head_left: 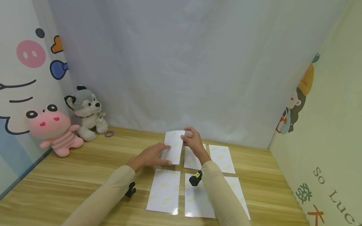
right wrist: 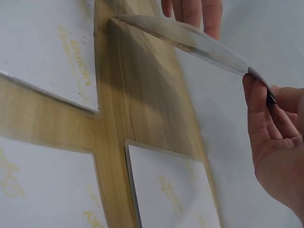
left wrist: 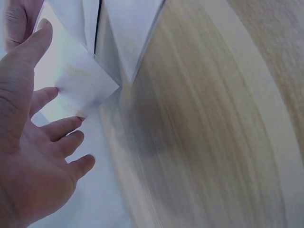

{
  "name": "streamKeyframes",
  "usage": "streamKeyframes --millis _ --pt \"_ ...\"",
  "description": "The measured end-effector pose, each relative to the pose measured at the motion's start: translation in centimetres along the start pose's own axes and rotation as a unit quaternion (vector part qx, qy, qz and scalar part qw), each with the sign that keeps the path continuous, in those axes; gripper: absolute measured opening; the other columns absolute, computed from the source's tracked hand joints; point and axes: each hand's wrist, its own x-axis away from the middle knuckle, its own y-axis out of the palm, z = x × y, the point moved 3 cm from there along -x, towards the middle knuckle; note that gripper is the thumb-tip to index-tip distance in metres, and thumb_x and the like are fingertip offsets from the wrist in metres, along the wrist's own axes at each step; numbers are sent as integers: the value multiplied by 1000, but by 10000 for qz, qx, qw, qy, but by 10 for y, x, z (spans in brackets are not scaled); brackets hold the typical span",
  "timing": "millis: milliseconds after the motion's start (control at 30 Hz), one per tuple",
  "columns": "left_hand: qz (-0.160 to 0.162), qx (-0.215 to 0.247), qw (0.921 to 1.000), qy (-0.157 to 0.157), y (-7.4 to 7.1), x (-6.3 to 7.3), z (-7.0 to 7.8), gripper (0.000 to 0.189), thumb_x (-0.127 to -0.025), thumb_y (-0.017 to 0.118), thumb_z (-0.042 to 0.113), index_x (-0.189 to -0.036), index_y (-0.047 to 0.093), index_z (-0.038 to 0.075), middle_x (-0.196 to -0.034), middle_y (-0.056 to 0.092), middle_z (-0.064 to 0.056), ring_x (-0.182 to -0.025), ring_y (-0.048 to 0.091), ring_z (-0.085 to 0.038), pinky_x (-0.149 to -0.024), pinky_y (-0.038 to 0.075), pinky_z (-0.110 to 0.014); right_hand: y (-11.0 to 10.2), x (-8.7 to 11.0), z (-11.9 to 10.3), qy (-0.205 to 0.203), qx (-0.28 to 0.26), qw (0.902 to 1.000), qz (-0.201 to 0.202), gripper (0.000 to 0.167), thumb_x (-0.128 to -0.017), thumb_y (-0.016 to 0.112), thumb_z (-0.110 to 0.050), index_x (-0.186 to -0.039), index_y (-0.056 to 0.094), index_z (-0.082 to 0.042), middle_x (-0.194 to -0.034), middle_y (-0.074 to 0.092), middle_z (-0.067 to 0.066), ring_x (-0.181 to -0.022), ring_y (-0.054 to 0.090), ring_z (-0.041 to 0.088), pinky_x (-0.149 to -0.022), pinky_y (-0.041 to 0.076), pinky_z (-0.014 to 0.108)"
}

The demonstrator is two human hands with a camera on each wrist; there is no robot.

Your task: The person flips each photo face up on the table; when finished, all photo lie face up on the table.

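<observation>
A white photo print (head_left: 174, 146) with faint yellow lettering on its back stands raised and tilted over the table's back row. My right hand (head_left: 195, 142) pinches its upper right edge between thumb and fingers. In the right wrist view the raised print (right wrist: 204, 45) bows, and its darker, glossy face shows beneath. My left hand (head_left: 152, 154) is at the print's left side with fingers spread; in the left wrist view its fingertips (left wrist: 50, 91) lie against the sheet. Beside and in front lie more prints, white backs up, such as the near left one (head_left: 164, 191).
Several prints lie in two rows, including one at the back right (head_left: 222, 158) and one at the front middle (head_left: 198, 204). A pink plush toy (head_left: 57, 130), a grey plush husky (head_left: 86, 110) and a purple ring (head_left: 109, 134) occupy the back left. A pale curtain (head_left: 181, 62) hangs behind.
</observation>
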Motion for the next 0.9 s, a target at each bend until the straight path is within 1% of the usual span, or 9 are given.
streamKeyframes --millis 67,200,300,367,433,533,633,767,900 --pt "8 169 9999 18 0 0 1 84 -85 75 49 -148 45 3 -153 43 -24 -143 39 -42 -116 33 -55 1 1 -1 -47 -125 9999 14 44 -96 62 -1 -137 48 2 -82 70 4 -63 63 13 -69 57 30" --pt "152 413 9990 59 -1 1 5 93 -81 80 48 -152 39 4 -154 40 -25 -141 42 -42 -112 37 -56 3 2 -5 -84 -604 9981 13 45 -95 61 1 -137 45 5 -95 72 16 -69 66 13 -70 58 28" --pt "428 451 9980 141 0 2 8 99 -77 84 47 -153 37 6 -152 42 -24 -134 48 -39 -107 43 -55 4 2 -10 -61 -1068 9943 -3 46 -95 59 3 -138 41 7 -92 71 13 -72 67 12 -69 57 26" --pt "696 401 9964 259 1 2 10 102 -74 87 45 -154 36 7 -149 44 -22 -128 51 -35 -102 47 -53 5 2 -12 -48 -1386 9903 -11 47 -95 57 4 -138 38 8 -85 69 5 -72 66 11 -69 56 25" --pt "1000 318 9936 420 2 1 12 104 -72 88 43 -154 36 7 -145 47 -21 -122 53 -33 -99 48 -51 5 1 -12 -30 -1621 9868 -9 46 -96 55 5 -138 36 7 -79 67 -1 -71 66 11 -69 56 25" --pt "1426 161 9878 607 4 0 14 100 -72 89 37 -152 38 7 -140 50 -20 -117 54 -33 -96 48 -50 5 2 -11 25 -1890 9820 -14 44 -96 54 7 -137 35 7 -75 66 -2 -69 65 11 -68 56 26" --pt "1724 -6 9822 750 5 0 16 93 -73 89 30 -150 42 7 -135 52 -21 -116 55 -35 -96 49 -51 4 3 -8 98 -2023 9793 -25 43 -97 53 7 -136 36 5 -74 66 -1 -68 64 12 -68 56 25" --pt "1927 -386 9755 986 5 0 18 84 -76 87 27 -148 46 10 -131 55 -18 -114 57 -34 -93 50 -49 5 5 -8 83 -2067 9783 -54 43 -97 53 6 -136 36 5 -75 66 -1 -69 65 12 -68 56 25" --pt "2083 -882 9654 1301 3 1 22 76 -78 86 28 -144 51 12 -132 57 -15 -117 58 -34 -95 51 -50 7 7 -10 3 -2048 9787 -132 41 -97 52 5 -135 36 5 -78 67 0 -71 67 11 -69 56 25"
